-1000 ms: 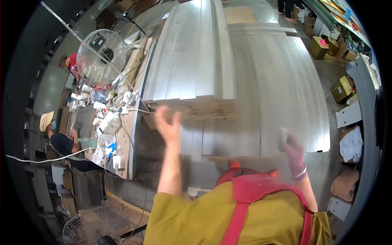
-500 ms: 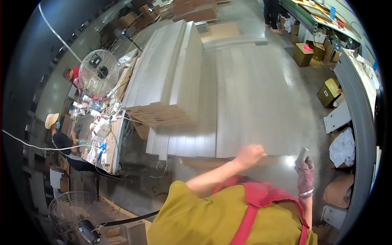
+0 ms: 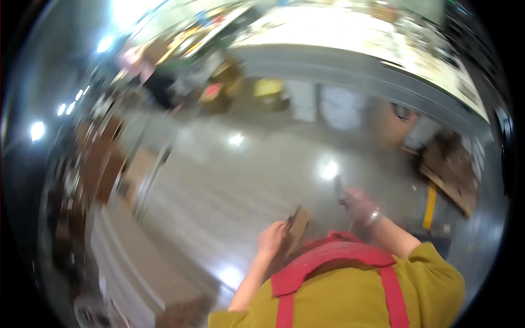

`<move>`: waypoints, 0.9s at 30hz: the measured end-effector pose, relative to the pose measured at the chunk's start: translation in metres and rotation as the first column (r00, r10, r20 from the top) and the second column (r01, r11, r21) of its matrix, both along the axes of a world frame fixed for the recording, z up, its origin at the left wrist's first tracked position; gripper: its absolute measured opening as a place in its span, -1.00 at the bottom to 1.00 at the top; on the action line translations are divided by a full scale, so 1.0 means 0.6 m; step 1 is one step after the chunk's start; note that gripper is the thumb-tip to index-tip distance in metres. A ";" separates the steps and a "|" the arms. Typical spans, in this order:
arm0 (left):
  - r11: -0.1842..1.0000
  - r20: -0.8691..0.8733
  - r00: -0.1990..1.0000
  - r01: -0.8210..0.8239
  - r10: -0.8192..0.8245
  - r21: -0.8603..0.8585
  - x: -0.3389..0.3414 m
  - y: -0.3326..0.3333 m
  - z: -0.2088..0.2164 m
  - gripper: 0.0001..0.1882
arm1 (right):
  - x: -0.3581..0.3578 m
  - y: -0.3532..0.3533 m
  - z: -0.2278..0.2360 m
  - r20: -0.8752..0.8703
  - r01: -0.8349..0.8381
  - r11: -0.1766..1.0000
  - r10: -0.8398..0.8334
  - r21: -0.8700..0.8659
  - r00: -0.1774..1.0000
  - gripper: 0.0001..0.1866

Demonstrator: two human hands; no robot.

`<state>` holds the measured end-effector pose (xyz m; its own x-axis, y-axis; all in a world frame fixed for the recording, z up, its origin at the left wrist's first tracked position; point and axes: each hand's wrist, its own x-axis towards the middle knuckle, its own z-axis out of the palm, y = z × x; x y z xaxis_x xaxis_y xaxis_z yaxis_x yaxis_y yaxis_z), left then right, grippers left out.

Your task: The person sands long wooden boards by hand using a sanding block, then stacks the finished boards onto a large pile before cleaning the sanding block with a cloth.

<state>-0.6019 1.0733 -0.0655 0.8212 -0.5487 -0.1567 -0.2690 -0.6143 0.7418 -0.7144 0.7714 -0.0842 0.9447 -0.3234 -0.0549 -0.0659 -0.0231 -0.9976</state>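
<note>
My bare left hand (image 3: 272, 238) grips the edge of a narrow brown board (image 3: 297, 223), close in front of my red apron; blur hides whether it is wood or cardboard. To its right, my right hand (image 3: 357, 205), in a thin pinkish glove, is closed around a slim dark tool (image 3: 338, 188) that points up and away. Motion smears the tool, so its kind cannot be made out. A long stack of grey planks (image 3: 136, 262) lies at the lower left, apart from both hands.
A long grey-sided workbench (image 3: 322, 57) with a pale, cluttered top runs across the far side. Beneath it are a yellowish bin (image 3: 269, 90) and a cardboard box (image 3: 391, 123). Flattened cardboard (image 3: 451, 169) leans at the right, by a yellow floor strip (image 3: 430, 205). Another person (image 3: 156, 82) stands far left.
My view has swung right toward the workbench, so the plank stack now sits lower left. My left hand, earlier over the grey boards' near edge, now grips the brown board. The right keeps its tool.
</note>
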 end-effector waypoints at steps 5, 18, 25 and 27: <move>0.985 -0.053 0.983 0.173 -0.173 -0.014 0.024 -0.083 -0.014 -0.81 | 0.002 -0.087 0.022 -0.213 0.386 0.582 -0.345 0.716 0.914 -0.73; 0.882 -0.243 0.886 0.291 -0.394 -0.370 0.114 -0.649 0.028 -0.70 | 0.052 -0.442 0.101 0.060 0.143 0.529 -0.347 0.837 0.936 -0.56; 0.801 -0.354 0.845 0.136 -0.401 -0.583 0.128 -0.925 0.073 -0.59 | 0.120 -0.598 0.132 0.031 0.190 0.604 -0.335 0.774 0.942 -0.59; 0.847 -0.372 0.859 0.123 -0.352 -0.517 0.158 -0.957 0.050 -0.65 | 0.142 -0.615 0.131 0.037 0.190 0.562 -0.368 0.805 0.929 -0.60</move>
<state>-0.5069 0.4988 -0.0356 0.5597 -0.8163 -0.1424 0.0621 -0.1301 0.9896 -0.6290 0.4025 -0.0054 0.8334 -0.4891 -0.2574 0.2511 0.7499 -0.6120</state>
